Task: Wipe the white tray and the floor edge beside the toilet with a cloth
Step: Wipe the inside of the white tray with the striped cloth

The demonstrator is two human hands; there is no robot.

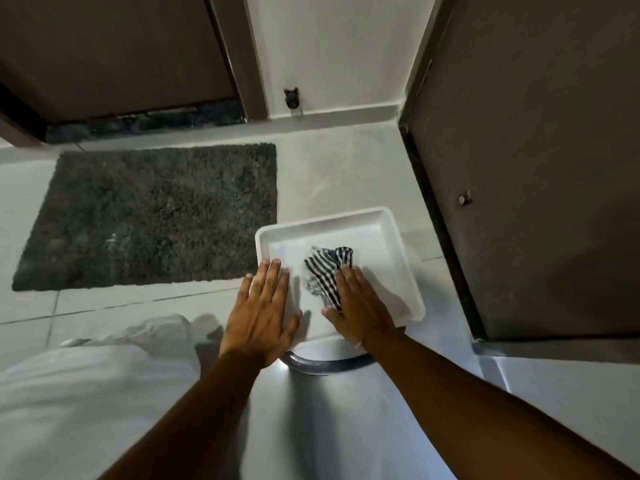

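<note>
A white square tray lies on the pale tiled floor, right of centre. Inside it sits a crumpled dark-and-white striped cloth. My right hand lies flat on the near part of the cloth, pressing it against the tray's bottom. My left hand rests flat, fingers apart, on the tray's near left rim and holds nothing. No toilet shows in this view.
A dark shaggy mat lies left of the tray. A brown door stands close on the right, another door at the back left. A round grey-rimmed object sits just under the tray's near edge. My light trouser leg is at lower left.
</note>
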